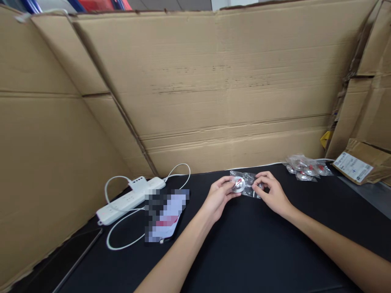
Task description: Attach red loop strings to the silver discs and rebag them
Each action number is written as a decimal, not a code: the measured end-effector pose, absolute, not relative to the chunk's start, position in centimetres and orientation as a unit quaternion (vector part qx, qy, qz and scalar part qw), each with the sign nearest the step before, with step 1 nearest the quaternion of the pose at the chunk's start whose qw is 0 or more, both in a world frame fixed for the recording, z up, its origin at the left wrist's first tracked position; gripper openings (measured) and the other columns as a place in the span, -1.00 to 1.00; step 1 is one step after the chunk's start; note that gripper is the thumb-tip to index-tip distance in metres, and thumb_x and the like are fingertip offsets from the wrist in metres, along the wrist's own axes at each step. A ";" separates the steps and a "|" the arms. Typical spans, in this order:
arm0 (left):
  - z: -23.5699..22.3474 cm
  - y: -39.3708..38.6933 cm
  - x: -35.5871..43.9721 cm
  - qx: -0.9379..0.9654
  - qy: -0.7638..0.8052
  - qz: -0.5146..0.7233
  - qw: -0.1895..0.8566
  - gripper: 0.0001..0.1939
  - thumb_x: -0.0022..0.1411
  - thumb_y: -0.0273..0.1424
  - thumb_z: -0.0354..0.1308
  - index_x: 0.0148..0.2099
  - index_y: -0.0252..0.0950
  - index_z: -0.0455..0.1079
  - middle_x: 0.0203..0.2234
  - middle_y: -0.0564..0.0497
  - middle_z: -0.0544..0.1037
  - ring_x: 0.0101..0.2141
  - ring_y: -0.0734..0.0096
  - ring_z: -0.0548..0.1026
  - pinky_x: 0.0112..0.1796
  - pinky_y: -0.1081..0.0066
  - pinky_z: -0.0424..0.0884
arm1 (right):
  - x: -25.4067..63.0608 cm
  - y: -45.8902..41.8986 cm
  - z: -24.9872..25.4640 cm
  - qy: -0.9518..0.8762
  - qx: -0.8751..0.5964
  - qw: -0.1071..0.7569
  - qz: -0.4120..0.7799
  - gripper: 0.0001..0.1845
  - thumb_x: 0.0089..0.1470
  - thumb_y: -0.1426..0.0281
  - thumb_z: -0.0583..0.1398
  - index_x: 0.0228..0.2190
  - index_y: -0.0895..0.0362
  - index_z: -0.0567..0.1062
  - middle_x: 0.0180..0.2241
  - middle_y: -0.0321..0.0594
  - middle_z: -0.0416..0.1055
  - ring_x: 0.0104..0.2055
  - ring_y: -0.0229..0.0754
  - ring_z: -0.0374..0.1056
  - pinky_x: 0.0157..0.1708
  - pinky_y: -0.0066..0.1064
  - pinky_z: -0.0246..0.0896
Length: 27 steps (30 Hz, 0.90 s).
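Note:
My left hand [220, 194] pinches a round silver disc [239, 185] with a red mark at its middle. A clear plastic bag [249, 191] spreads from behind the disc towards the right. My right hand [270, 192] is closed on the bag's right part, thumb and fingers together. Whether the disc lies inside the bag or against it, I cannot tell. Both hands are just above the black table top [232, 244], near its far side.
Several bagged silver discs [307, 167] with red marks lie at the back right, beside a labelled cardboard packet [360, 162]. On the left are a white power strip [131, 201], cables, and a phone [168, 217], partly pixelated. Cardboard walls [232, 89] enclose the table.

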State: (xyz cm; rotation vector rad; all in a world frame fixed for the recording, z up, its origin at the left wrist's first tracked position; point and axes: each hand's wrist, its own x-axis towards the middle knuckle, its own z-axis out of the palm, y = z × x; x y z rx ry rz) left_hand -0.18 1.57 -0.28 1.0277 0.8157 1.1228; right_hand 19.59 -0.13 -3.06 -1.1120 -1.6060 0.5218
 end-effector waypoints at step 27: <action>-0.1 0.3 1.0 0.540 0.319 0.502 0.595 -0.71 0.03 -0.38 0.36 -0.19 -0.38 0.47 -0.30 -0.12 0.58 -0.36 0.36 0.54 -0.27 0.35 0.49 | 18.3 -1.4 -2.1 -0.503 -0.376 0.563 0.537 -0.65 -0.12 0.22 0.38 -0.33 0.21 0.58 -0.42 -0.18 0.44 -0.49 -0.27 0.33 -0.49 -0.40 0.25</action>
